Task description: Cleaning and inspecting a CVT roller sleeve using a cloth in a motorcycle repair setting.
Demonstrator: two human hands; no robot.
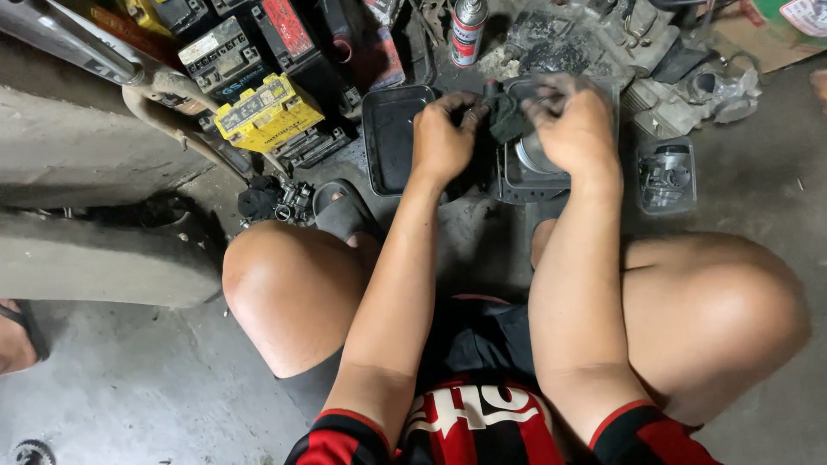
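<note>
Squatting, a person is pinching a dark rag (pixel 508 116) between left hand (pixel 444 138) and right hand (pixel 573 129), directly above a metal engine part (pixel 530 168).

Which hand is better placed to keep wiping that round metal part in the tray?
Right, probably. The right hand sits directly over the round metal part with the dark rag at its fingers. The left hand pinches the rag's other end, off to the side above the empty black tray.

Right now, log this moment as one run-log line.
left hand: grip on dark rag | right hand: on rag over metal engine part | black tray left | spray can behind
</note>
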